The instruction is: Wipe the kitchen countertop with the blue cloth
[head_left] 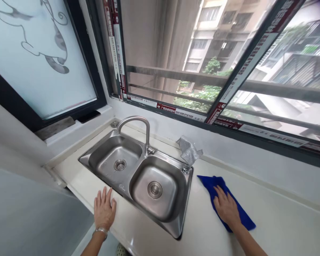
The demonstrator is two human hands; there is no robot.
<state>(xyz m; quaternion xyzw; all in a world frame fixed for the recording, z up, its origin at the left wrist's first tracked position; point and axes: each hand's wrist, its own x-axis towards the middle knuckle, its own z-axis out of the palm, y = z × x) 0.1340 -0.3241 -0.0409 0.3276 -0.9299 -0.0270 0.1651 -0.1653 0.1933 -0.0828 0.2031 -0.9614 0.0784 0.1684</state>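
Right hand [226, 208] lies flat and open on the cloth [240, 209], sink [186, 185] at 9 o'clock. Soft, light, probably slides; pinch an edge. Left hand [104, 209] open on the surface [269, 227].

Red-and-white printed strips [176, 110] line the window frame [117, 53] — their small lettering too blurred to read.

Sink [188, 185] in counter [208, 231], faucet [138, 122] behind, cloth [225, 199] right of sink

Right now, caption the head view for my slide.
Right hand presses blue cloth on counter; left hand rests beside double sink.
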